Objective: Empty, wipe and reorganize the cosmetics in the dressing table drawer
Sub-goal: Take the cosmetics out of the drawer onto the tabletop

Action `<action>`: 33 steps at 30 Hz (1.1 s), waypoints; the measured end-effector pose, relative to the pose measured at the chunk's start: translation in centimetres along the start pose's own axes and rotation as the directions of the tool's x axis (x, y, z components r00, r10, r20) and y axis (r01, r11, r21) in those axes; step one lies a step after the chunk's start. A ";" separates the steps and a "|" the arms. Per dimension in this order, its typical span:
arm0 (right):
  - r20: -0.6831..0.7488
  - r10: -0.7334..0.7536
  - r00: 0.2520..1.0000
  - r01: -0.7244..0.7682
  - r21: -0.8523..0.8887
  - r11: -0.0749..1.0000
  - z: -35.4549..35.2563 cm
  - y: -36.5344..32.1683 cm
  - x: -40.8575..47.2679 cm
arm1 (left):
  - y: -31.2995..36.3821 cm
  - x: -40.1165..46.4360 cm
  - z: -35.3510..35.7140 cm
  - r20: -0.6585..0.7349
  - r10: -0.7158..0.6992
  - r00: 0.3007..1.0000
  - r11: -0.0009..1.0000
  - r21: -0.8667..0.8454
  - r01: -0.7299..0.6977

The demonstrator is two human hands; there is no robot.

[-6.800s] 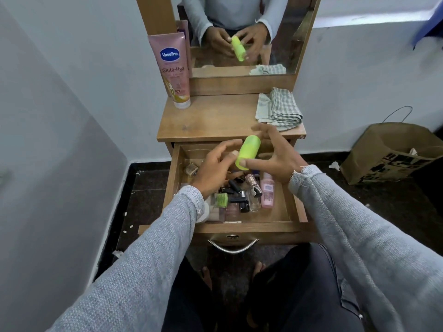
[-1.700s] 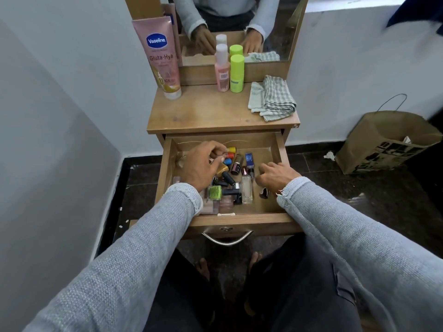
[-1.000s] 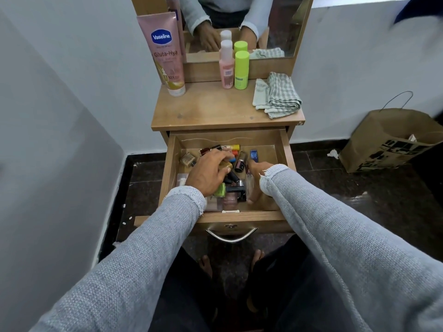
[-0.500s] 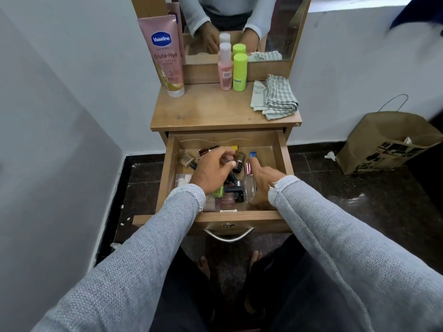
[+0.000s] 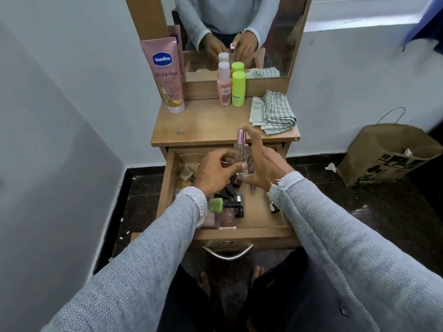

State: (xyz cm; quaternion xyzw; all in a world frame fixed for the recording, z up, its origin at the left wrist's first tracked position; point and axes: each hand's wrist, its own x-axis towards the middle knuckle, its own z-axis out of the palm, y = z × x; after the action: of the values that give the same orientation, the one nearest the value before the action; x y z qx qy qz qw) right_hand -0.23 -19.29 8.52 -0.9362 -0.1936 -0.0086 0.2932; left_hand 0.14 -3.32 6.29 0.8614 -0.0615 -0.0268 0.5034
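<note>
Above the open drawer [image 5: 261, 226], both hands' fingers [image 5: 241, 167] grip a clear perfume bottle [image 5: 241, 153]; behind stands a "Vaseline Gluta-Hya" tube [image 5: 165, 73].

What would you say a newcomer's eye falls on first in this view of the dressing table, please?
Most likely the clear perfume bottle with a pink cap, held upright by both hands, left hand and right hand, above the open drawer of jumbled cosmetics. Next, the tall pink Vaseline tube at the tabletop's back left, with a pink bottle and lime-green bottle standing before the mirror.
</note>
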 end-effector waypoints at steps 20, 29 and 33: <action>-0.002 0.192 0.981 -0.191 0.096 0.977 3.8 2.7 -0.2 | -0.3 17.4 -5.5 -0.286 0.096 0.954 0.984 0.171 -0.047; 0.053 0.218 0.974 -0.223 0.115 0.968 4.7 3.8 -0.1 | -0.9 18.3 -5.4 -0.304 0.130 0.944 0.986 0.140 -0.090; 0.063 0.223 0.973 -0.229 0.110 0.967 5.0 4.0 -0.1 | -1.2 18.5 -5.4 -0.298 0.123 0.946 0.987 0.134 -0.086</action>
State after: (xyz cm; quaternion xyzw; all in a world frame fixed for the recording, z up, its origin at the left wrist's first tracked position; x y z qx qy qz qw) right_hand 0.63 -19.57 2.14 -0.9333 -0.0928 0.0595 0.3417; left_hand 19.16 -0.51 8.20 0.8791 -0.0300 0.1373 0.4554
